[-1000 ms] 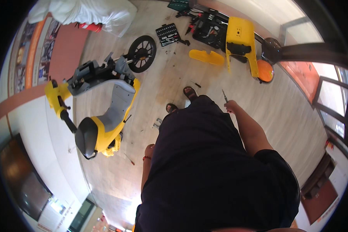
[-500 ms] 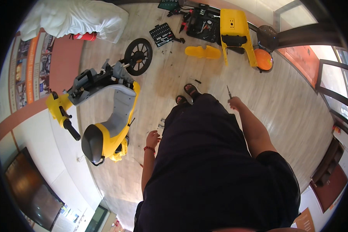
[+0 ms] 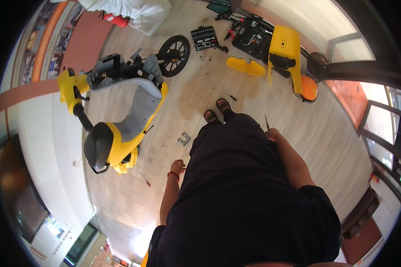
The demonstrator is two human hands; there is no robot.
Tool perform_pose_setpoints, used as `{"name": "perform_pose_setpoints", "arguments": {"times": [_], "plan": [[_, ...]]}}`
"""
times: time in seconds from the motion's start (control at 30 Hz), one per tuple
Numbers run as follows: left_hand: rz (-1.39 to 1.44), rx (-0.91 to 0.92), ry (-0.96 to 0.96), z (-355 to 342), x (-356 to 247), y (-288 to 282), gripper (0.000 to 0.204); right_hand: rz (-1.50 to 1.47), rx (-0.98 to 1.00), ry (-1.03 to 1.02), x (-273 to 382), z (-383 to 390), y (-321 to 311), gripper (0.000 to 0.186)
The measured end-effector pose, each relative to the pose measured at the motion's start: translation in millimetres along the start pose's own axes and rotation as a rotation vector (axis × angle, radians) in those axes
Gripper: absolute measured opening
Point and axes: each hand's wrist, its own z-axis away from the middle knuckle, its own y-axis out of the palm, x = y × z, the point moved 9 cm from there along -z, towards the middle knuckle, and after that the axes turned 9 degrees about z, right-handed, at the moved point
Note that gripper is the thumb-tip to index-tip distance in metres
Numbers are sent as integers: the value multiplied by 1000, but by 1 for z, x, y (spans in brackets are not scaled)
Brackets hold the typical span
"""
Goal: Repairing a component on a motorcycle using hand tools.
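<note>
In my right hand, beside my right thigh, is a slim pointed metal tool with its tip forward; its exact kind is too small to make out. My left hand, with a red bead bracelet on its wrist, hangs beside my left hip. Its fingers are loosely bent and apart, with nothing plainly held. Just ahead of that hand, a grey metal bracket lies on the floor. To the left stands a partly dismantled yellow scooter with a black seat.
A screwdriver lies near the scooter's rear, and another dark-handled tool ahead of my feet. Farther off are a socket set, an open tool case, a flat yellow panel, a yellow body cover and an orange round object.
The view has turned, so the floor items sit lower and farther right. My right hand with the tool is closer to my thigh. The bracket and the screwdriver show more fully.
</note>
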Motion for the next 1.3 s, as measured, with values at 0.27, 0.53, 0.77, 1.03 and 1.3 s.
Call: {"name": "perform_pose_setpoints", "arguments": {"times": [0.27,0.53,0.77,1.03,1.3], "plan": [[195,-72,60,-11,-5,14,36,150,-50,65,38,27,-32,12],[406,-158,10,-25,27,19,26,-165,-26,180,116,47,-63,9],[408,-71,2,-33,44,42,25,354,2,-139,111,-1,-84,29],[263,-200,65,0,13,45,30,525,-48,-170,93,-36,-101,47],[340,-196,23,-23,25,46,34,947,-7,-583,149,-20,-92,33]]}}
